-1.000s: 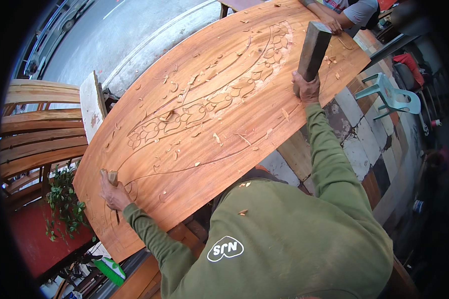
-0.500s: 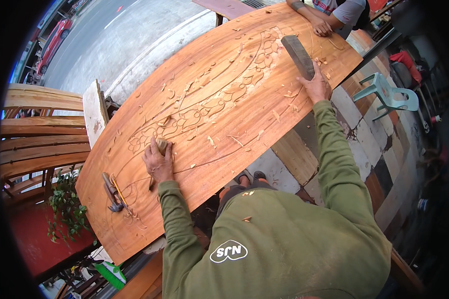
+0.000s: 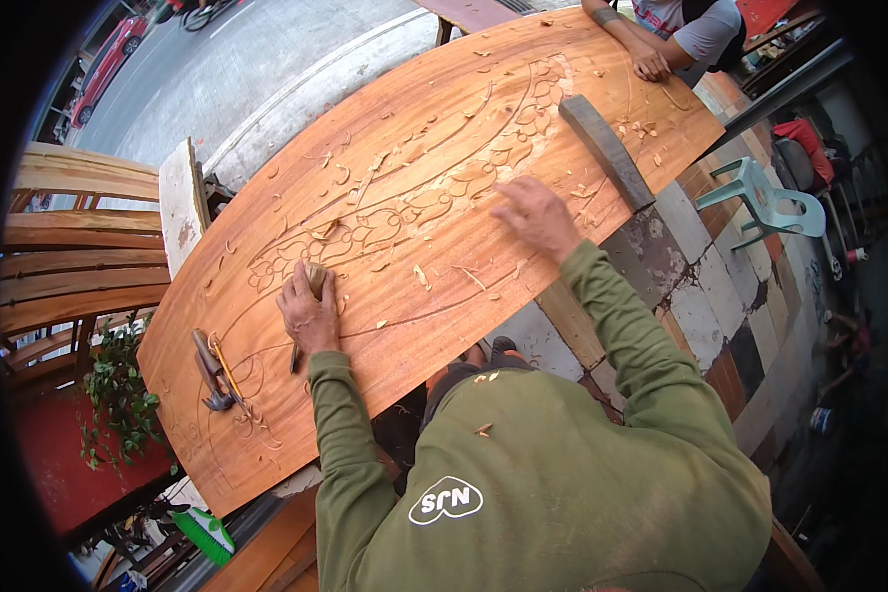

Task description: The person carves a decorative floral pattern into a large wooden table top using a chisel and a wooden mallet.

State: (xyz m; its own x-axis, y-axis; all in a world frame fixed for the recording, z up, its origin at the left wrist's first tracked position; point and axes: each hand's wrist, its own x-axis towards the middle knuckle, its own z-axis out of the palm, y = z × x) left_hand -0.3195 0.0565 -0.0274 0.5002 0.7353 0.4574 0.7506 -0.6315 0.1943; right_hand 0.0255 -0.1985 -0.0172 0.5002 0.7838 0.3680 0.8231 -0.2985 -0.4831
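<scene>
Where the panel [image 3: 434, 259] is carved: leafy band [image 3: 429, 204] cut; border [image 3: 414, 324] seemingly only outlined.
Left hand [image 3: 308, 318]: grasping wood-handled chisel [image 3: 316, 277].
Right hand [image 3: 541, 218]: empty, loosely curled.

My right hand [image 3: 541, 215] has let go of the squared wooden block [image 3: 607, 153] at upper right and shifted, empty, toward the frame's centre.

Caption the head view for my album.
Left grip around a brown wooden handle, right grip open over a carved orange wooden panel.
</scene>
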